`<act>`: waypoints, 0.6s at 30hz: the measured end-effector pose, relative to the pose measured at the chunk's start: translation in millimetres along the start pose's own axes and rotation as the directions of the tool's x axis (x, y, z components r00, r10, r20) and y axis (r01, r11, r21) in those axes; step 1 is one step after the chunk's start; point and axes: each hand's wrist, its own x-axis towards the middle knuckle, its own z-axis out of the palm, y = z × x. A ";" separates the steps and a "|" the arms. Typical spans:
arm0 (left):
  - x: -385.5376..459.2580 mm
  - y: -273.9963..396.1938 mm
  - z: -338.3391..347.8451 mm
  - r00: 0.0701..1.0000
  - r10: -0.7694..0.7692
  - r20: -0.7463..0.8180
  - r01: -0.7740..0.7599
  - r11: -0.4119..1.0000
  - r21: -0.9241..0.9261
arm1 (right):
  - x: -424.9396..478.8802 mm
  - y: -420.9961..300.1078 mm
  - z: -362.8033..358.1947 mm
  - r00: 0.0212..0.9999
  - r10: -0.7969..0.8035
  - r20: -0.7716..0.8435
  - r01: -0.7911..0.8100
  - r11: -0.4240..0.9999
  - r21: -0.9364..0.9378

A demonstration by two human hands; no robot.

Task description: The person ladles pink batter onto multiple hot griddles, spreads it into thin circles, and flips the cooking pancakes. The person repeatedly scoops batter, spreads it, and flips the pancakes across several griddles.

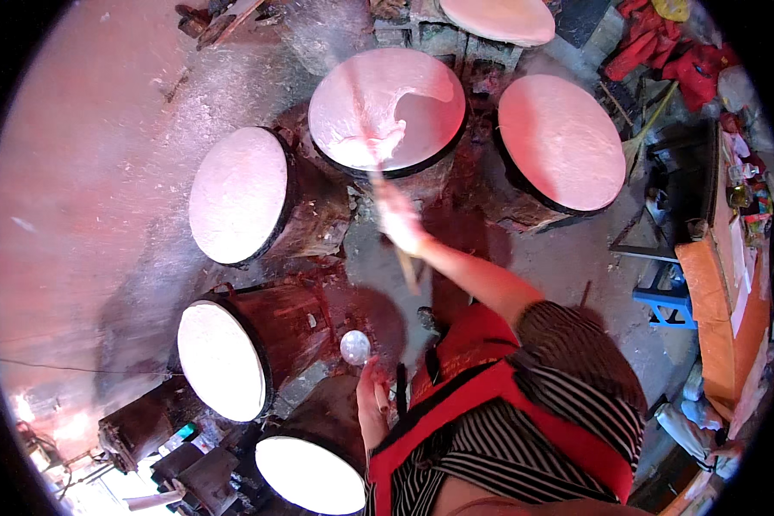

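Note:
My right hand (pixel 396 222) is blurred, gripping a thin wooden-looking stick (pixel 409 274) whose rear end juts out below the wrist. Its front end reaches over the near rim of a round pale top (pixel 342 90) on a drum-shaped stand. A shiny wet-looking white layer (pixel 364 151) lies there, with a smooth darker patch beside it; what the stick's tip touches is blurred. My left hand (pixel 373 396) is low, close to my body, with its fingers around a short handle (pixel 381 398). By its fingertips is a round pale ladle-like bowl (pixel 355 347); whether the handle joins it is unclear.
More drum-shaped stands with white round tops curve around me: left (pixel 238 193), lower left (pixel 222 361), bottom (pixel 309 474) and right (pixel 561 142). A blue plastic stool (pixel 667 303) stands at right beside an orange-fronted table (pixel 703 290). Metal drums (pixel 145 416) crowd the lower left.

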 end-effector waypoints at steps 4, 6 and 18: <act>6.4 -24.9 -11.0 0.971 -0.195 -0.140 0.138 0.930 -0.340 | 94.8 75.6 60.2 0.840 -0.474 -0.263 0.212 0.734 -0.646; 1.7 -36.7 -35.0 0.969 -0.217 -0.117 0.150 0.896 -0.419 | 85.9 87.7 71.7 0.694 -0.667 -0.272 0.204 0.545 -0.813; -9.9 -79.5 -35.8 0.959 0.193 0.209 -0.215 0.973 0.087 | -23.6 -113.7 -29.7 0.891 0.181 -0.417 -0.218 0.975 -0.043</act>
